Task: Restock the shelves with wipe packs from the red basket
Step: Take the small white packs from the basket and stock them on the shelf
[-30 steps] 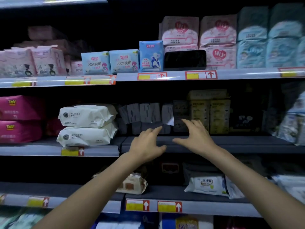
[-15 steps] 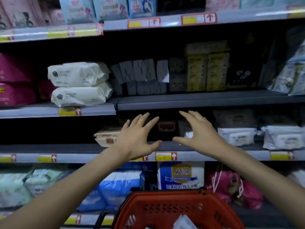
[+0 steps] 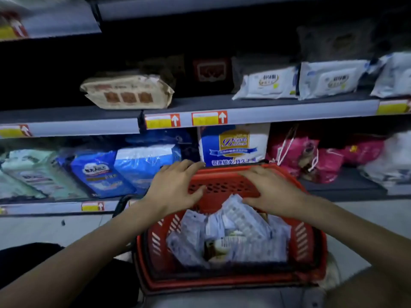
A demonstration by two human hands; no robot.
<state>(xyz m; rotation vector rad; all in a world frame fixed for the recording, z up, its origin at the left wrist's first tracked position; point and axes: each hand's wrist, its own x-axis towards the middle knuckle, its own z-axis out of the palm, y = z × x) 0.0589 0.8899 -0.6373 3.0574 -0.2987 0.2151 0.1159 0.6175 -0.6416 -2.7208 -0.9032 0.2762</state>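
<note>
Left hand and right hand drop from shelf to red basket, spread and empty, reaching for wipe packs.

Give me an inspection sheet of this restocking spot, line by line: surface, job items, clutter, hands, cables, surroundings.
Surface: pale tiled floor; grey shelf above.
Job's things: red basket in front of the person, holding loosely piled wipe packs.
Clutter: brown pack and white lidded packs on the grey shelf; blue packs and pink bags one level below.
Grippers: left hand and right hand open, fingers straight over the basket's far rim, holding nothing.
Cables: nothing seen.
Surroundings: dim store shelving with yellow price tags.
</note>
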